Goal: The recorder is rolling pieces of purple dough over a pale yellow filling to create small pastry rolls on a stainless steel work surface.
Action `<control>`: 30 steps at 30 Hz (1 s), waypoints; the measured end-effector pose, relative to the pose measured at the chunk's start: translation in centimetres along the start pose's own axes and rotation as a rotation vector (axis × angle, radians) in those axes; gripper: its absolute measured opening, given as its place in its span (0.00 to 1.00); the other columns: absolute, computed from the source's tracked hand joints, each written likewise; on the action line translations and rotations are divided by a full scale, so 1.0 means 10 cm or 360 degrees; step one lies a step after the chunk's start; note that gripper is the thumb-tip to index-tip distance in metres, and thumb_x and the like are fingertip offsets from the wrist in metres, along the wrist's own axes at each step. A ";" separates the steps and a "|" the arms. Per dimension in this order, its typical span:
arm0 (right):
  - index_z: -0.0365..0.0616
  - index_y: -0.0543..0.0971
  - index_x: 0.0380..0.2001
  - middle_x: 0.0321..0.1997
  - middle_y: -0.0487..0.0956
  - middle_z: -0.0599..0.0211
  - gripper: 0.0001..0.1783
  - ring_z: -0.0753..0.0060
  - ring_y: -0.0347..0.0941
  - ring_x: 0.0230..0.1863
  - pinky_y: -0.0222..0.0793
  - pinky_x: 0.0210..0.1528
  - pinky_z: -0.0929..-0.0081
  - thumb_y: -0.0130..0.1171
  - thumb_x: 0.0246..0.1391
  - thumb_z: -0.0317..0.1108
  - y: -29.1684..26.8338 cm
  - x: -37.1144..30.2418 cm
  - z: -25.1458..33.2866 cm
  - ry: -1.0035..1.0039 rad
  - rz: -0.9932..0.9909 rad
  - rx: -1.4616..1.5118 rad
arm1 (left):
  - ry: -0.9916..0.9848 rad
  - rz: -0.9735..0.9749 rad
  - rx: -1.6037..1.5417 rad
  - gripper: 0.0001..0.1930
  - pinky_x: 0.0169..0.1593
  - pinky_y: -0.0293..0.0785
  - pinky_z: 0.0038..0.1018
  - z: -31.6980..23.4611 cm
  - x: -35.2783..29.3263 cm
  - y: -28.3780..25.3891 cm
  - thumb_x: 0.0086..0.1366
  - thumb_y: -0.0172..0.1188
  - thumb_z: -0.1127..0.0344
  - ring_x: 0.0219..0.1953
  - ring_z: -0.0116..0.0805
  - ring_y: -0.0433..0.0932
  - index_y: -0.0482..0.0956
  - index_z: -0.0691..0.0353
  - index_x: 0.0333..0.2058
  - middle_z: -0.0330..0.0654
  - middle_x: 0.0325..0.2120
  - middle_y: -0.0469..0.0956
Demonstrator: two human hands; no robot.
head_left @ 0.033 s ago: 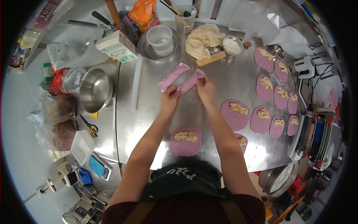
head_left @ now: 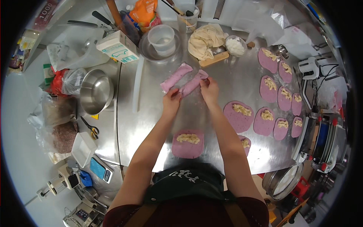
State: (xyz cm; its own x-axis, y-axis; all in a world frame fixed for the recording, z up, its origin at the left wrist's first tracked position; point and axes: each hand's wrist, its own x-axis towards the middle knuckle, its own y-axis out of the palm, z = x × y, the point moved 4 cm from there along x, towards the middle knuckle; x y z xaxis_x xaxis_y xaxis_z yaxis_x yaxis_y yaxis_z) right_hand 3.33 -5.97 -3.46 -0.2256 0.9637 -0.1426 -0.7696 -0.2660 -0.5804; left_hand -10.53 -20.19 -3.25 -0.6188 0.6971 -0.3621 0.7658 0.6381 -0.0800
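A pink dough roll point(head_left: 192, 84) lies slantwise on the steel worktop, with my hands at its two ends. My left hand point(head_left: 172, 100) pinches its nearer, lower end. The fingers of my right hand point(head_left: 209, 90) close on its farther, upper end. Just to the left lies a second pink roll point(head_left: 176, 77), roughly parallel and touched by neither hand. Nearer to me, between my forearms, sits a flat pink dough piece point(head_left: 188, 150) with a strip of pale, lumpy filling point(head_left: 188, 139) across its far part. My right forearm partly covers another filled piece point(head_left: 245, 143).
Several filled pink dough pieces point(head_left: 263, 126) spread over the right side. At the back are a plastic tub point(head_left: 162, 38), a cream cloth point(head_left: 204, 39), a wooden-handled scraper point(head_left: 214, 59) and a white powder bowl point(head_left: 235, 47). Leftward are a steel bowl point(head_left: 96, 92), scissors point(head_left: 90, 128) and a scale point(head_left: 101, 168).
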 end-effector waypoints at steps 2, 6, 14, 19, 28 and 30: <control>0.35 0.77 0.45 0.39 0.79 0.51 0.24 0.52 0.77 0.42 0.71 0.44 0.62 0.65 0.49 0.42 -0.07 0.14 -0.33 0.0187 -0.0175 0.0405 | -0.0047 -0.0003 -0.0140 0.18 0.42 0.77 0.22 -0.05 -0.05 0.19 0.62 0.60 0.73 0.38 0.30 0.79 0.74 0.75 0.50 0.46 0.40 0.79; 0.36 0.77 0.46 0.37 0.79 0.52 0.23 0.54 0.77 0.40 0.72 0.43 0.63 0.64 0.50 0.39 -0.01 0.24 -0.02 0.0128 -0.0162 0.0280 | 0.0079 -0.0129 0.0021 0.18 0.41 0.76 0.22 -0.01 0.05 0.11 0.62 0.61 0.71 0.38 0.29 0.79 0.75 0.75 0.48 0.45 0.40 0.79; 0.38 0.80 0.38 0.34 0.81 0.59 0.13 0.67 0.78 0.33 0.73 0.39 0.70 0.65 0.48 0.31 -0.06 0.19 0.09 0.0418 0.0155 0.0951 | 0.0477 -0.0216 0.0494 0.17 0.43 0.75 0.29 -0.39 -0.21 0.18 0.56 0.65 0.72 0.38 0.39 0.80 0.79 0.71 0.45 0.52 0.38 0.78; 0.39 0.80 0.39 0.34 0.81 0.60 0.13 0.64 0.79 0.35 0.74 0.40 0.69 0.64 0.49 0.30 -0.21 0.25 -0.01 -0.0057 -0.0153 0.0311 | 0.0575 -0.0217 0.0562 0.17 0.40 0.76 0.31 -0.27 -0.21 0.22 0.55 0.66 0.74 0.36 0.42 0.80 0.79 0.70 0.44 0.52 0.38 0.78; 0.39 0.79 0.42 0.39 0.80 0.57 0.15 0.60 0.78 0.39 0.74 0.42 0.69 0.63 0.50 0.30 -0.24 0.19 0.02 -0.0167 -0.0195 0.0201 | 0.0364 -0.0101 0.0485 0.18 0.45 0.77 0.27 -0.16 -0.17 0.17 0.61 0.61 0.74 0.41 0.37 0.80 0.75 0.71 0.50 0.52 0.46 0.77; 0.39 0.79 0.42 0.40 0.80 0.56 0.15 0.61 0.78 0.39 0.74 0.43 0.69 0.63 0.50 0.30 -0.22 0.17 -0.06 -0.0148 -0.0210 0.0250 | 0.0358 -0.0091 0.0473 0.18 0.44 0.77 0.27 -0.14 -0.19 0.16 0.61 0.60 0.74 0.42 0.37 0.80 0.75 0.71 0.51 0.51 0.47 0.76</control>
State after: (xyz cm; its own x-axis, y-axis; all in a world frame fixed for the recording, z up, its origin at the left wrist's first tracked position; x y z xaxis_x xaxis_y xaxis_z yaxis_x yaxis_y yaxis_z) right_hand 5.00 -3.76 -2.88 -0.1650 0.9863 0.0051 -0.8781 -0.1445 -0.4561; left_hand -8.40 -20.07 -1.35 -0.6600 0.7383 -0.1390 0.7258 0.5787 -0.3720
